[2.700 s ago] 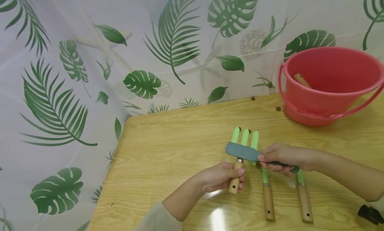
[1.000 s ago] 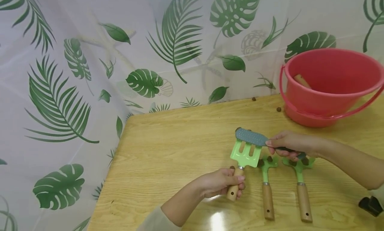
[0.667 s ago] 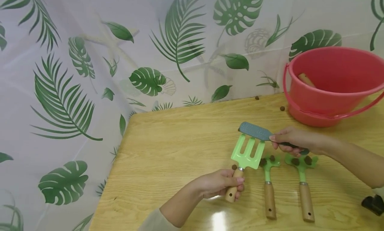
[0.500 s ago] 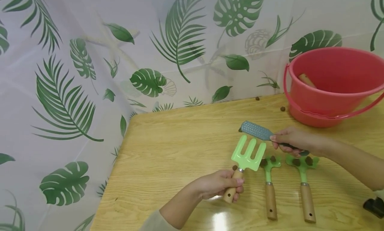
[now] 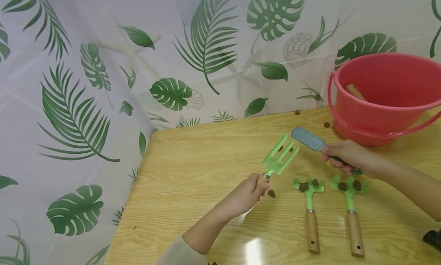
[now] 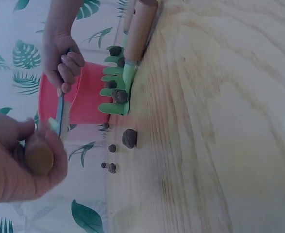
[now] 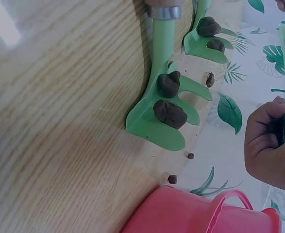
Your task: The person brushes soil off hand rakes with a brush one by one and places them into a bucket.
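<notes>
My left hand (image 5: 246,192) grips the wooden handle of a green three-tined hand fork (image 5: 273,165), raised over the table with its tines slanting up to the right. My right hand (image 5: 351,156) holds a brush (image 5: 308,139) by its dark handle. The brush's flat blue-grey head is dotted on top, and a pale fringe shows beneath it in the left wrist view. It lies just right of the fork's tips, apart from them. Below my right hand, two green hand rakes (image 5: 312,230) (image 7: 164,43) lie side by side, brown clods (image 7: 170,114) on their tines.
A red bucket (image 5: 365,123) stands at the back right, a wooden piece (image 5: 355,91) leaning inside. Loose brown clods (image 5: 271,193) dot the wooden table (image 5: 179,173). A leaf-printed sheet (image 5: 220,35) hangs behind. A black object (image 5: 432,239) sits at the right edge.
The brush slid along the fork's tines past their tips, then moved off up and right. My left hand lifted and tilted the fork, whose face now turns more edge-on.
</notes>
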### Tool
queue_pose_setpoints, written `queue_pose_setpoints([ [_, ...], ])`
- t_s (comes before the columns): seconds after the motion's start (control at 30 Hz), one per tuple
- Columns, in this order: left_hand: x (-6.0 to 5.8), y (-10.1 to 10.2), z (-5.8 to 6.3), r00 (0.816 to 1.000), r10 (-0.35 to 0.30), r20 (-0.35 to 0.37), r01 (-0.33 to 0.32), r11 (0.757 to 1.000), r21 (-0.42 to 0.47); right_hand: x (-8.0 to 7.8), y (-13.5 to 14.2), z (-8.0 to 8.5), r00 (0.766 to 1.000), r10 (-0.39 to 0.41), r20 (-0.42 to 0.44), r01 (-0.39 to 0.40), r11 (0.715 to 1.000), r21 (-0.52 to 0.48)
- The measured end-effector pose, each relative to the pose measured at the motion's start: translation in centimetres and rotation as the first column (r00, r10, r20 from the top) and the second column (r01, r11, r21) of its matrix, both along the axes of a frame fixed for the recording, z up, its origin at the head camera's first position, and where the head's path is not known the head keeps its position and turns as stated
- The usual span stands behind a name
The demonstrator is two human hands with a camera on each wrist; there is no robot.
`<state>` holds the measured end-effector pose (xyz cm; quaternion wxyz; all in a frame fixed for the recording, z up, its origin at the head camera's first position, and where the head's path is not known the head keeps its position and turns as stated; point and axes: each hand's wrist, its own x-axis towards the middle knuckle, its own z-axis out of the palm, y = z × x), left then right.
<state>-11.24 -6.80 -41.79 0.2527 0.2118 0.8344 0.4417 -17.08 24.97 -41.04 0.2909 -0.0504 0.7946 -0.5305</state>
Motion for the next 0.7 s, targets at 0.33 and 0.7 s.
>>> queue_pose_setpoints([
  [0.33,-0.2,0.3,-0.8,0.502,-0.301,-0.811,-0.379,0.766,-0.519,0.2,-0.5,0.4,0.997,-0.059,-0.049,0.061,0.998,0.029],
  [0.7,-2.1,-0.6,-2.0,-0.128,-0.311,-0.942,-0.575,0.797,-0.185,1.0,-0.9,1.1,0.995,-0.098,-0.005,0.098,0.995,-0.035],
])
